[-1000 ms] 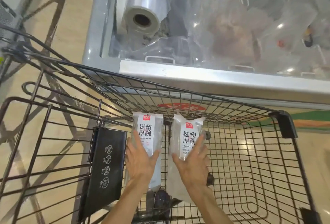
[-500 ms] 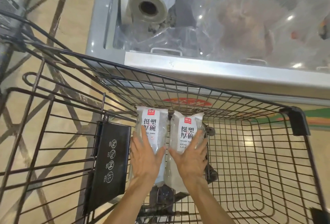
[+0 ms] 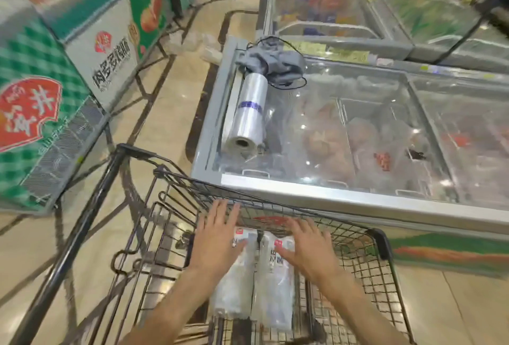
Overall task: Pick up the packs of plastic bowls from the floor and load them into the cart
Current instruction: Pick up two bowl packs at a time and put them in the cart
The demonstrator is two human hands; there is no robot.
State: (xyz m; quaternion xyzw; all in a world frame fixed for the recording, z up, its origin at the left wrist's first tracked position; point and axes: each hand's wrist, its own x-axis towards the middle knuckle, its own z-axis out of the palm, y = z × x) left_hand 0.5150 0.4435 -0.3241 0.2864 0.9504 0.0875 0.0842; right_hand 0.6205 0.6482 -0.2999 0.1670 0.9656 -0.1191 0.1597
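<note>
Two packs of plastic bowls lie side by side in the cart's wire basket (image 3: 366, 270), the left pack (image 3: 234, 287) and the right pack (image 3: 275, 298) touching along their long edges, label ends pointing away from the person. Both hands hover just above them. The left hand (image 3: 217, 237) has its fingers (image 3: 220, 211) spread wide and flat, covering the top of the left pack; the right hand (image 3: 308, 248) is likewise splayed, palm down, over the upper right corner of the right pack. Neither hand grips anything; whether the palms touch the wrapping I cannot tell.

By the look of it, the placing step for these two packs is done and the hands are free. Farther off, beyond the cart's rim, stands a glass-topped chest freezer (image 3: 330, 187) with a roll of clear bags (image 3: 246, 116) lying on its lid. Beyond that, on the floor (image 3: 170, 113) beside the freezer's far corner, sit several pale, blurred bundles (image 3: 197, 44), possibly more packs. The next move probably calls for walking there, stooping, and taking a pack in each hand.
</note>
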